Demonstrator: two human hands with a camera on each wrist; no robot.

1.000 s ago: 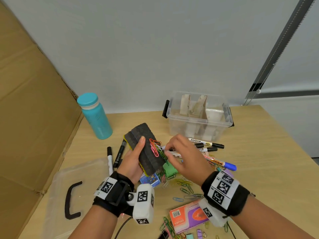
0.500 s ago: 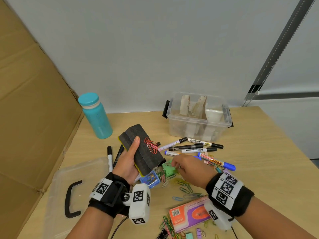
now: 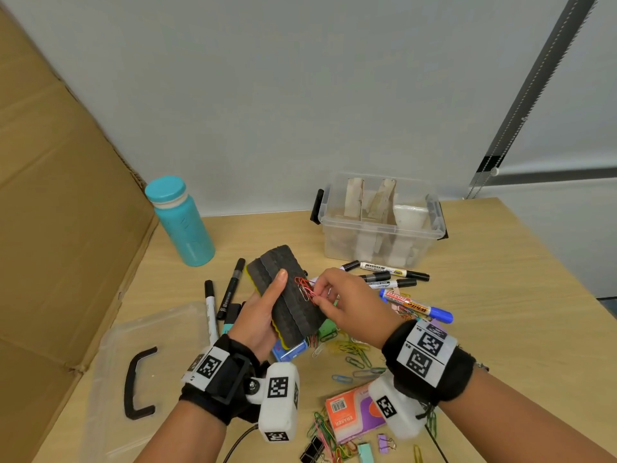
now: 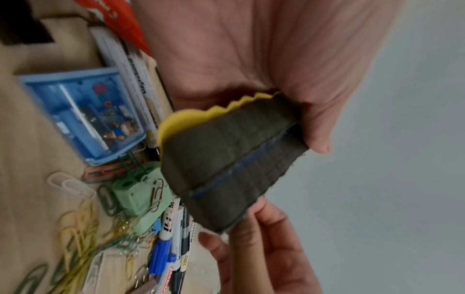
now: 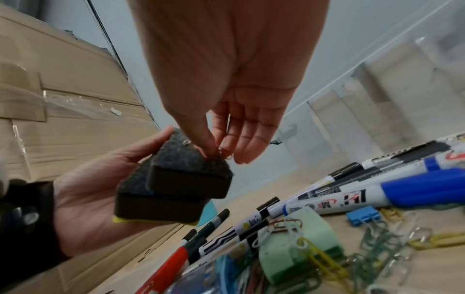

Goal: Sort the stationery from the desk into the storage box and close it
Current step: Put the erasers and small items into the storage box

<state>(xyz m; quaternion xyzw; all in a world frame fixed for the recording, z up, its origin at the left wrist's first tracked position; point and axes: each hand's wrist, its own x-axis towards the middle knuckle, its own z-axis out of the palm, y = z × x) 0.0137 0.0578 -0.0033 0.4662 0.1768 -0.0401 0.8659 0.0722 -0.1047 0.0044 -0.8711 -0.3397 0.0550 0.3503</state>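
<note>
My left hand (image 3: 267,305) grips a black felt whiteboard eraser (image 3: 295,324) with a yellow backing, held above the desk. A small bunch of red and silver paper clips (image 3: 304,289) clings to its felt face. My right hand (image 3: 317,295) pinches those clips between thumb and forefinger. The left wrist view shows the eraser (image 4: 234,165) in my palm, and the right wrist view shows my right hand (image 5: 221,152) pinching a clip on the eraser (image 5: 176,179). The clear storage box (image 3: 337,242) stands open at the back, with dividers inside.
The box lid (image 3: 110,362) with a black handle lies at front left. Markers (image 3: 394,275), a blue-capped marker (image 3: 420,305), loose paper clips (image 3: 354,352), a green sharpener (image 3: 329,327), an orange eraser pack (image 3: 350,416) and binder clips (image 3: 314,449) litter the desk. A teal bottle (image 3: 182,222) and a cardboard wall (image 3: 60,212) stand left.
My right hand dropped to the desk near the green sharpener, then came back up to the clips on the eraser. The left hand kept its hold on the eraser, shifting slightly.
</note>
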